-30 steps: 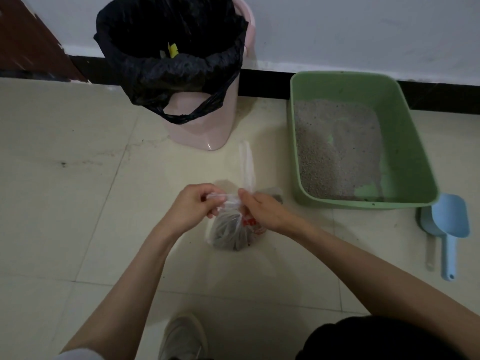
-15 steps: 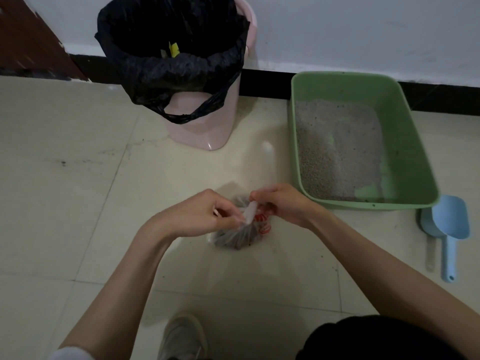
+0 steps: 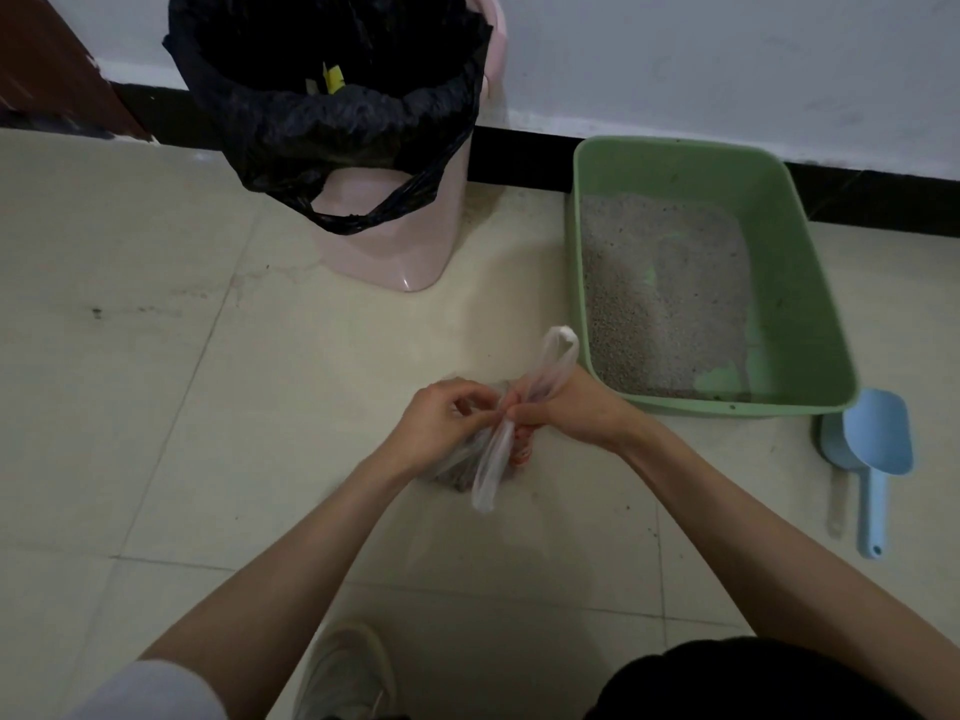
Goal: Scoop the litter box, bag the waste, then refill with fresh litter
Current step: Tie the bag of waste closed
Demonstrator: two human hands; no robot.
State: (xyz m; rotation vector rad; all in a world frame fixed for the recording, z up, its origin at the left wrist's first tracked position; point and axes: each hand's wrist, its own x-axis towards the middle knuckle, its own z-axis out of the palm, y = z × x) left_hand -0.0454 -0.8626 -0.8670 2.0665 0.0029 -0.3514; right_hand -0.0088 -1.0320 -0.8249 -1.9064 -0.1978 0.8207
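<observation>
Step in hand, by my judgement: bagging waste, knot being tied. Left hand (image 3: 441,428) and right hand (image 3: 566,407) met over clear waste bag (image 3: 485,462) on floor, near-left of green litter box (image 3: 810,283). Each grip pinched bag handle; one loop stood far side, other hung near side. Bag small, thin, dark clumps inside, red print. Next, likely: cinch knot without tearing film, then carry to black-lined bin (image 3: 332,111). Blue scoop (image 3: 872,449) lay right of box.

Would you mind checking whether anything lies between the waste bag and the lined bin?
Nothing visible does: only bare floor tile separates the waste bag, gripped by the left hand and right hand, from the lined bin.
</observation>
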